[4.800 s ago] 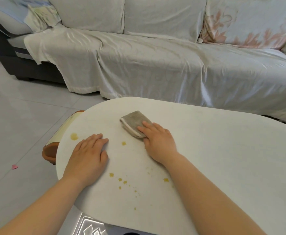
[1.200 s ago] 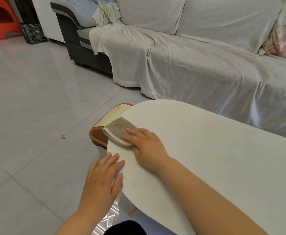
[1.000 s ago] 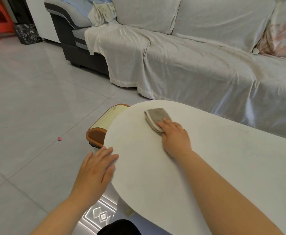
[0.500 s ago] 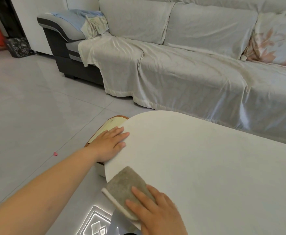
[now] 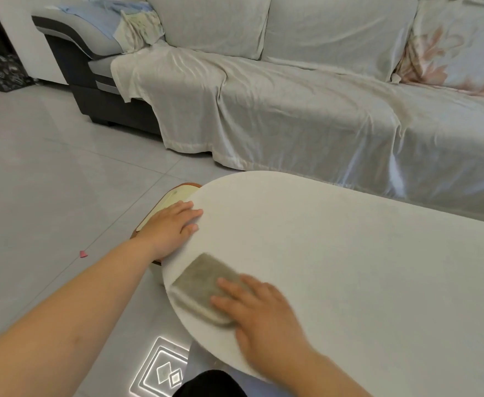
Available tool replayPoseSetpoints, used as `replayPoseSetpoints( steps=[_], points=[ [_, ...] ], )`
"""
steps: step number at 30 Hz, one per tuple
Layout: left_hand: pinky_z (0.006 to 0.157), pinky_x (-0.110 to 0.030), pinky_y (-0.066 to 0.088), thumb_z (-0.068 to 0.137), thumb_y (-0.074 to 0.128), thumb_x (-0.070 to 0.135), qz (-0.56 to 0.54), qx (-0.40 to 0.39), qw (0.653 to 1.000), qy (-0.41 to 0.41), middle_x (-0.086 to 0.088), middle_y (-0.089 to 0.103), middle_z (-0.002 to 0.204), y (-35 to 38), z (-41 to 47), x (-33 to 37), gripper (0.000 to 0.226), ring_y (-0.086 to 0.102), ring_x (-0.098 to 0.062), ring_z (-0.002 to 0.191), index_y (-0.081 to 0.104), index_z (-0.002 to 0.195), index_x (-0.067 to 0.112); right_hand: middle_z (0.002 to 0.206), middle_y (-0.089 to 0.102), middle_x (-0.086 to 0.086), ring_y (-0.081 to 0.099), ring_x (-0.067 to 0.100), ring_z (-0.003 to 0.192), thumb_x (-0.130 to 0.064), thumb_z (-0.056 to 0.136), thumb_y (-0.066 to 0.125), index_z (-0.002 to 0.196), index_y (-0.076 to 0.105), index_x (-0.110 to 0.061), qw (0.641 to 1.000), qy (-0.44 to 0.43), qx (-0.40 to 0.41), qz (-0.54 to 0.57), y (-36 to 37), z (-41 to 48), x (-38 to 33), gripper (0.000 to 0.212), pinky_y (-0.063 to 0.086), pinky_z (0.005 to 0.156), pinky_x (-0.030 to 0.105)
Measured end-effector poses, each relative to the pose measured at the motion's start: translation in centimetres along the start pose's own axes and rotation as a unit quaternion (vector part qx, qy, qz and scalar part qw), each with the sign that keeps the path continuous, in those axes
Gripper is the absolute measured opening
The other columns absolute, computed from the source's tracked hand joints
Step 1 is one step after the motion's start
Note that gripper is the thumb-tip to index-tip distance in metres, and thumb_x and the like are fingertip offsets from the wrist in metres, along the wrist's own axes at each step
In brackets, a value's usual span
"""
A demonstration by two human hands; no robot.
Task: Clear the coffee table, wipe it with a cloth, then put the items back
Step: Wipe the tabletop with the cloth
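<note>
Two hands in play: the right hand [image 5: 263, 316] lies flat, straight fingers pressing down on the cloth [image 5: 206, 287] rather than curling round it. The left hand [image 5: 169, 227] is spread flat as well, fingers resting on the rounded end of the table [image 5: 349, 267] like it's bracing. Cloth sits on the table right by the near edge of that rounded end, folded into a thick grey-brown pad with a paler rim along its near side. My guess is it's light, soft and floppy, so it'd bunch or unfold if you dragged it by one corner. Pushing from on top with flat fingers looks like the way to steer it, and for lifting I'd pinch the folded edge so the layers come up together. The table looks smooth and matte, so the pad probably slides easy and could slip off the edge. Nothing fragile about it. No brands or writing I can spot on the cloth, the table or the sofa [image 5: 292, 110] behind, and the right hand's a bit blurred anyway.
</note>
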State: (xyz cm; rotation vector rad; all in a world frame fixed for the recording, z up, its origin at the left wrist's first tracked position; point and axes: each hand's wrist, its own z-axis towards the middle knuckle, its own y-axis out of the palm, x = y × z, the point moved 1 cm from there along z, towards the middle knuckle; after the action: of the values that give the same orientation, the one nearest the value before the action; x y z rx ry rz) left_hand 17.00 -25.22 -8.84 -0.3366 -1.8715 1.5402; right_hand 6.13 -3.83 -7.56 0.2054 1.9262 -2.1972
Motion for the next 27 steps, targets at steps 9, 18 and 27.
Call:
replayPoseSetpoints(
  steps=[9,18,27],
  points=[
    [0.113,-0.034,0.003,0.095,0.03,0.023,0.019,0.021,0.999,-0.039,0.001,0.019,0.153,0.5,-0.5,1.1,0.041,0.011,-0.016,0.141,0.032,0.136,0.025,0.112,0.067,-0.015,0.067,0.017,0.096,-0.034,0.038,0.074,0.099,0.067,-0.038,0.992,0.121,0.017,-0.024,0.6,-1.2,0.6,0.061,0.053,0.075,0.024],
    [0.113,-0.035,0.008,0.093,0.027,0.019,0.026,0.077,0.996,-0.043,-0.003,0.02,0.153,2.9,-1.5,4.7,0.044,0.012,-0.019,0.141,0.028,0.138,0.019,0.149,0.031,-0.007,0.031,0.02,0.134,-0.016,0.089,0.042,0.133,0.039,-0.028,0.97,0.236,0.053,-0.036,-3.2,-1.4,14.6,0.047,0.027,0.106,0.031],
    [0.113,-0.033,0.009,0.089,0.032,0.014,0.024,0.104,0.993,-0.054,-0.003,0.026,0.151,2.8,-1.7,5.0,0.046,0.018,-0.018,0.14,0.034,0.135,0.018,0.153,0.022,0.001,0.017,0.027,0.138,-0.003,0.085,0.033,0.137,0.031,-0.021,0.973,0.228,0.03,0.003,-0.5,8.7,13.2,0.055,0.013,0.113,0.034]
  ],
)
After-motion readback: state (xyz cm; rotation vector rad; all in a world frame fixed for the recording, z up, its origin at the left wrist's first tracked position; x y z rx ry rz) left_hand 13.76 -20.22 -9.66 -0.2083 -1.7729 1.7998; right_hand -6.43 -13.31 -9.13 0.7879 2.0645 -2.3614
